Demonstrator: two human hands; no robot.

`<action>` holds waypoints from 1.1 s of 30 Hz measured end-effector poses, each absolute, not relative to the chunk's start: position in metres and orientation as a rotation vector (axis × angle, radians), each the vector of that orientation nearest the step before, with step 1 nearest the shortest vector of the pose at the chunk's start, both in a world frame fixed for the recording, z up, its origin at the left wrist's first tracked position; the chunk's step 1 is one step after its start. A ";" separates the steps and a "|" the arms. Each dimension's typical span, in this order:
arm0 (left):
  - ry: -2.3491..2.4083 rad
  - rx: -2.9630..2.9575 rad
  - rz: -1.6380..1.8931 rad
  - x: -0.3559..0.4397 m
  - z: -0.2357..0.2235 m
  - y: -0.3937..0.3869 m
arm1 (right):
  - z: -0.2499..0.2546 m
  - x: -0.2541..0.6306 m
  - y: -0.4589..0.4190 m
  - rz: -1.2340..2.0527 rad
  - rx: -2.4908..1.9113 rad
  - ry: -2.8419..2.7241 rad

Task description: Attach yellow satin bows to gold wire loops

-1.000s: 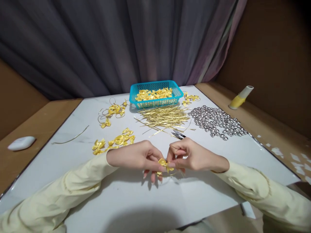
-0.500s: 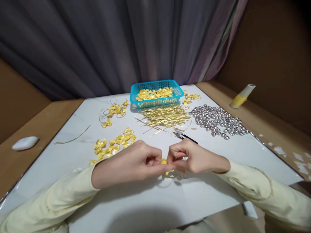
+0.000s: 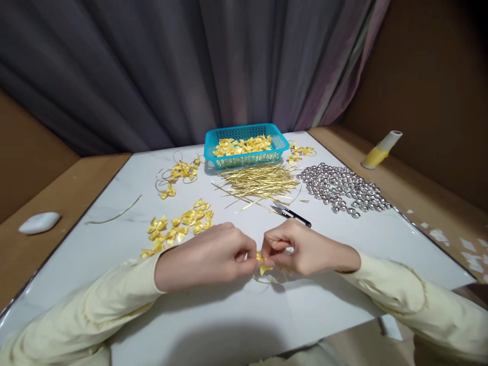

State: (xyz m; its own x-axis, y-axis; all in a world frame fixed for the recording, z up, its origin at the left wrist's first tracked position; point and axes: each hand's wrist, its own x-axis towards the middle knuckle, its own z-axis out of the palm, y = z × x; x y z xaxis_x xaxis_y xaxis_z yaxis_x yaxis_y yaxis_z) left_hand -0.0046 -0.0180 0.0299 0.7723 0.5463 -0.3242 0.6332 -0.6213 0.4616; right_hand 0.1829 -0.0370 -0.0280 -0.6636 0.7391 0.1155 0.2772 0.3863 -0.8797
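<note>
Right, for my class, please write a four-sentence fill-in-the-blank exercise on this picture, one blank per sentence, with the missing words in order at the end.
1. Between the left hand and the right hand is a small bow whose colour is ____.
2. In the picture, the silver beads lie to the ____ of the gold wires.
3. The snips have handles coloured ____.
4. The basket stands ____ from the hands than the gold wires do.

Missing words: yellow; right; black; farther.
</note>
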 end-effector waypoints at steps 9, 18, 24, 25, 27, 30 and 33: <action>0.786 2.332 -0.116 -0.008 0.026 -0.009 | -0.028 0.185 -0.035 1.214 -0.876 -2.150; 0.767 1.992 -0.051 -0.007 0.019 -0.006 | -0.020 0.186 -0.034 1.214 -0.912 -2.133; 0.717 1.958 0.011 -0.008 0.018 -0.004 | -0.020 0.189 -0.034 1.210 -0.901 -2.138; 0.714 1.942 0.014 -0.008 0.019 -0.004 | -0.020 0.189 -0.033 1.209 -0.900 -2.142; 0.721 1.894 0.024 -0.007 0.021 -0.004 | -0.021 0.190 -0.032 1.217 -0.895 -2.147; 0.768 1.766 -0.001 -0.005 0.022 -0.003 | -0.022 0.191 -0.031 1.224 -0.878 -2.148; 0.816 1.662 -0.031 -0.005 0.019 0.001 | -0.023 0.192 -0.028 1.198 -0.884 -2.170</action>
State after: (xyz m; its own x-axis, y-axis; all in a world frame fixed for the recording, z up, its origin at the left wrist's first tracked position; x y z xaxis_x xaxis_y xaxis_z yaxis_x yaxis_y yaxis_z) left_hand -0.0046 0.0007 0.0186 0.7516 0.4891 -0.4425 0.5214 -0.0297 0.8528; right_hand 0.1916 -0.0282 -0.0232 -0.6612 0.7411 0.1165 0.2965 0.4008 -0.8669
